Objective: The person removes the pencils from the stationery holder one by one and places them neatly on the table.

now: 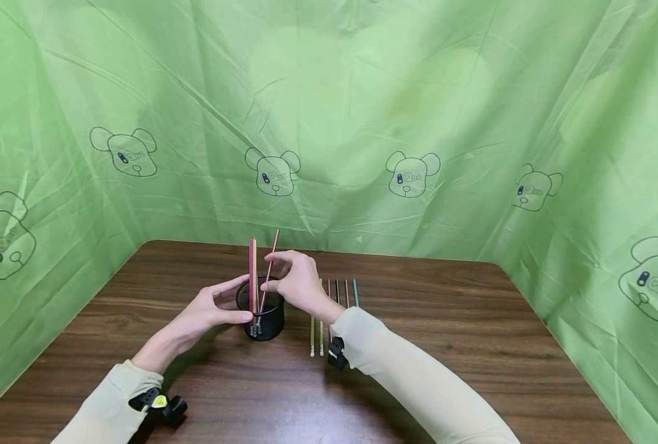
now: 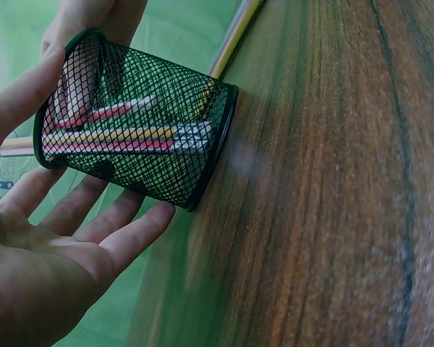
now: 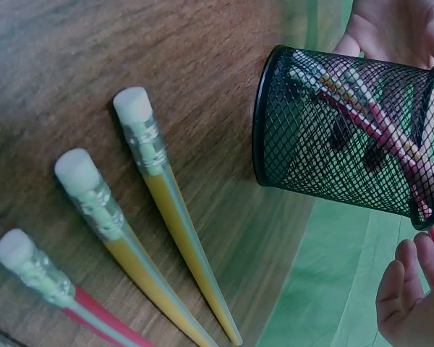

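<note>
A black mesh pencil cup (image 1: 272, 324) stands upright on the table, and my left hand (image 1: 200, 313) holds it between thumb and fingers from the left. Inside lean a few pencils (image 1: 253, 259), pinkish-red and yellow, their eraser ends down at the base, seen through the mesh in the left wrist view. My right hand (image 1: 300, 282) is over the cup's right rim and pinches a reddish pencil (image 1: 275, 240) between thumb and fingers. That pencil slants, its lower end within the cup. In the right wrist view the cup (image 3: 275, 170) shows from its other side.
Right of the cup, several pencils (image 1: 312, 333) lie side by side on the brown wooden table (image 1: 445, 370), partly under the right forearm. The right wrist view shows two yellow pencils (image 3: 177, 213) and a red pencil (image 3: 94, 314). A green cloth (image 1: 340, 92) hangs around the table.
</note>
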### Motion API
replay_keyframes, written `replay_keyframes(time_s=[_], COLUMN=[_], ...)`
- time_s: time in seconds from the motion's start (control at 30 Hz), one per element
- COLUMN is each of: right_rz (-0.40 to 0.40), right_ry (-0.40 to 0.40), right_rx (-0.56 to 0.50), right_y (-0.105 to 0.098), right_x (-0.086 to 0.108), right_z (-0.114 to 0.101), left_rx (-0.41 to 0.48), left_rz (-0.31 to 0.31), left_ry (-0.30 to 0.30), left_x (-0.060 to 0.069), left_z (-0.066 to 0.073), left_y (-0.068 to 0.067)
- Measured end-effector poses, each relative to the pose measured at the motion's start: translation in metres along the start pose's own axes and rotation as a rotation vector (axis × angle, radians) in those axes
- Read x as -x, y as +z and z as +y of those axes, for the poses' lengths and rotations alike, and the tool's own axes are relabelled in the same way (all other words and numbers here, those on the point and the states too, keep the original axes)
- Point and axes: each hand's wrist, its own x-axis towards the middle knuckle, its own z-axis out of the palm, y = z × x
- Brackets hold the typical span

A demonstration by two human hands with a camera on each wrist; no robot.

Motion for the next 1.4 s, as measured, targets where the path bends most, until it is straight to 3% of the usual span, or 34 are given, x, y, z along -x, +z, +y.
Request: replay_keyframes(time_s=[0.17,0.47,0.67,1.1,1.4], right_rz=[0.001,-0.043,-0.062,-0.039,-0.030], right_ry=[0.017,0.054,0.049,0.086,0.093], right_rx=[-0.006,-0.162,-0.160,-0.214,-0.341], right_y=[-0.001,-0.009,-0.012,-0.022,-0.039], right_x=[-0.003,-0.008,-0.008,-0.014,-0.023], right_z=[-0.001,-0.002,-0.004,-0.001,-0.006], left_rx=[0.005,0.002,0.004,-0.010,-0.009], left_rz=[0.000,-0.005,-0.007,-0.005,0.001], left_ry=[0.002,0.012,0.010,0.008,-0.001], left_x=[0.000,-0.002,-0.002,-0.001,0.001], left_z=[-0.001,-0.002,-0.003,-0.001,0.001], left_y=[0.000,0.000,0.000,0.000,0.000])
